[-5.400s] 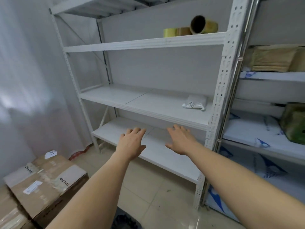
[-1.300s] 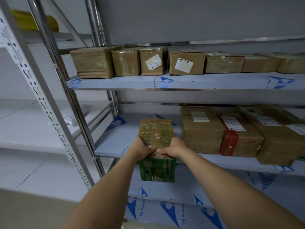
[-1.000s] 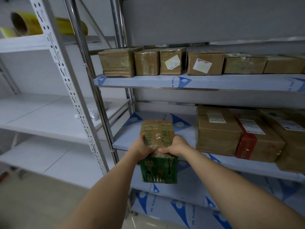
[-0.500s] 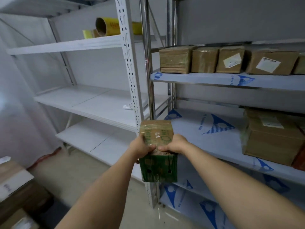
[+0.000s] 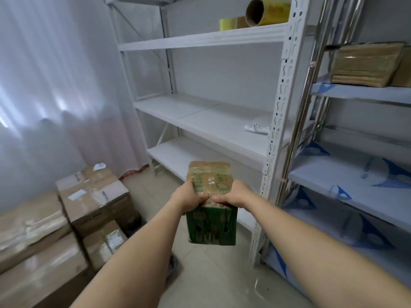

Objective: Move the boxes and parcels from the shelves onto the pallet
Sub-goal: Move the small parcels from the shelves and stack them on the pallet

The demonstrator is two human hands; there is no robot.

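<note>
Both hands — left hand, right hand — around taped box top.

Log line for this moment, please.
phase: carry | held: green box in both hands, left, right | box off shelves | stacked boxes lower left

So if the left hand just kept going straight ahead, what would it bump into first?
Probably the lowest white shelf of the white rack, behind the green box that the left hand grips. Depth is hard to judge.
</note>
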